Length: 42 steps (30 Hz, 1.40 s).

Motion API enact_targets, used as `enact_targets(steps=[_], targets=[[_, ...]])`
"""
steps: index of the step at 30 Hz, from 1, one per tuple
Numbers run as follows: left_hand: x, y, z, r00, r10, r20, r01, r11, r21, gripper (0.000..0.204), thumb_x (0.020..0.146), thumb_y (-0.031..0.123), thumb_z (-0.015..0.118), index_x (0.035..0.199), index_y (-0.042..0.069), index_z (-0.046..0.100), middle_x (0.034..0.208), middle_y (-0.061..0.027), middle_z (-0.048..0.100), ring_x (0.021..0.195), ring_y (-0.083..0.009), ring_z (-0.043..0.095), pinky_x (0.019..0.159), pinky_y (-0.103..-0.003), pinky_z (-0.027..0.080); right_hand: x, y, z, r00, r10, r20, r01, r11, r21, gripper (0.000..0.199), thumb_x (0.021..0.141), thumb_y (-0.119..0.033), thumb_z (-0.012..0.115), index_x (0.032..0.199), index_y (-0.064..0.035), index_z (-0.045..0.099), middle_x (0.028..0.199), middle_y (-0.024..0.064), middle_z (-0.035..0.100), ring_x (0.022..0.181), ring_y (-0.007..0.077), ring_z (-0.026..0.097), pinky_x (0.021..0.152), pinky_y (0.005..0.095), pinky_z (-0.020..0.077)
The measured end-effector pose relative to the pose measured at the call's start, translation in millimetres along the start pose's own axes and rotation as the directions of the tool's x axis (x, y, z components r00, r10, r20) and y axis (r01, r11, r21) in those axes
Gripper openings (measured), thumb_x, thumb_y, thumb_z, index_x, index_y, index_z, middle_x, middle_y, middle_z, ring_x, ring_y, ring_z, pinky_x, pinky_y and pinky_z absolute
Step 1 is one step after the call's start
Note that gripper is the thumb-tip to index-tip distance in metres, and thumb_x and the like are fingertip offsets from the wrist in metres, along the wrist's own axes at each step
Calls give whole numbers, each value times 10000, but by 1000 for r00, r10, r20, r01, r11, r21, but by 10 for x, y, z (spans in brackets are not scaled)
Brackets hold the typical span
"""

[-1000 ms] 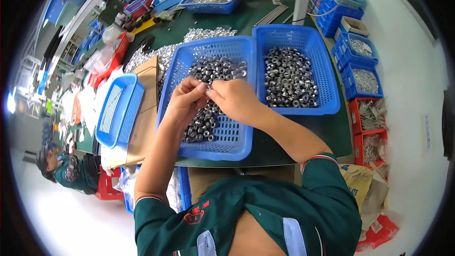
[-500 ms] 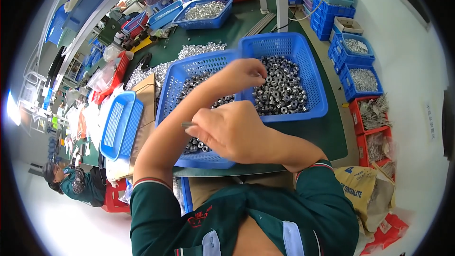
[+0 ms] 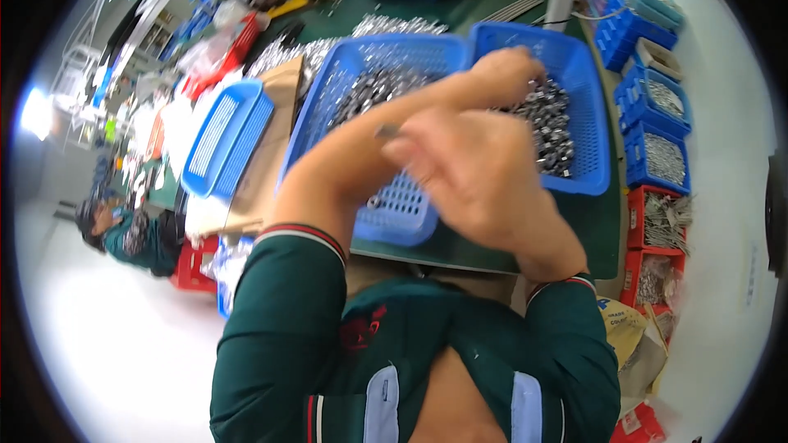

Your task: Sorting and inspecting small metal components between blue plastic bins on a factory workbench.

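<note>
My left hand (image 3: 510, 72) reaches across to the right blue basket (image 3: 602, 139), over a heap of small metal ring-shaped parts (image 3: 552, 127). Its fingers look curled, but blur hides whatever may be in them. My right hand (image 3: 472, 172) is closed nearer to me, crossing in front of the left forearm. A short end of a grey metal piece (image 3: 386, 130) pokes out from its thumb and finger; the rest is hidden in the fist. Beneath my left forearm stands the left blue basket (image 3: 414, 230), with more dark metal parts (image 3: 373, 94) gathered at its far side.
A smaller blue basket (image 3: 197, 166) stands on cardboard (image 3: 275, 127) at the left. Shiny parts (image 3: 316, 57) lie loose on the green table (image 3: 480, 248). Blue crates (image 3: 636, 141) and red bins (image 3: 636, 226) line the right wall. A seated person (image 3: 131, 234) is at far left.
The view has tilted, so the baskets appear higher and further right. Both hands remain crossed, the left over the right basket, the right still closed on the metal piece.
</note>
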<state>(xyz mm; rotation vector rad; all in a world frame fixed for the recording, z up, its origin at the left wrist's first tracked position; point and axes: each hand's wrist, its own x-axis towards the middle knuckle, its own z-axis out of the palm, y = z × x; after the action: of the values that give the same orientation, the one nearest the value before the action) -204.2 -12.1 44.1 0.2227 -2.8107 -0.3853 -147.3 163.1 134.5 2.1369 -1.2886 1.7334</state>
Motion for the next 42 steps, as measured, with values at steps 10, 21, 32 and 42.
enact_targets(steps=[10, 21, 32, 42], targets=[[-1989, -102, -1120, 916, -383, 120, 390, 920, -39, 160, 799, 209, 623, 906, 109, 687, 819, -131, 671, 789, -326, 644, 709, -422, 501, 25, 74, 242, 984, 125, 124, -125, 992, -11, 114, 899, -116, 632, 871, -9, 603, 607, 84, 550, 488, 191, 516, 472, 281, 384], [-2110, -367, 49, 980, -133, 145, 125, 990, 67, 119, 795, 161, 594, 901, 165, 648, 799, -90, 668, 755, -294, 677, 617, -427, 536, 20, 134, 383, 969, 147, 199, -124, 985, -121, 93, 861, -113, 638, 841, -32, 598, 619, 114, 569, 534, 269, 572, 493, 348, 425], [-2187, -381, 267, 994, 22, 108, -42, 982, 185, 106, 804, 130, 561, 834, 44, 616, 870, -148, 648, 795, -314, 671, 659, -429, 538, -6, 142, 459, 970, 93, 223, -76, 994, -82, 98, 860, -99, 653, 841, -26, 589, 576, 88, 530, 478, 235, 514, 464, 327, 384], [-1990, -229, -444, 886, -421, 195, 457, 864, -213, 154, 810, 156, 606, 877, 41, 683, 836, -178, 680, 786, -332, 674, 649, -422, 535, 23, 167, 458, 968, 144, 204, -123, 986, -115, 116, 864, -154, 656, 839, -54, 604, 610, 102, 585, 514, 271, 586, 470, 339, 432]])
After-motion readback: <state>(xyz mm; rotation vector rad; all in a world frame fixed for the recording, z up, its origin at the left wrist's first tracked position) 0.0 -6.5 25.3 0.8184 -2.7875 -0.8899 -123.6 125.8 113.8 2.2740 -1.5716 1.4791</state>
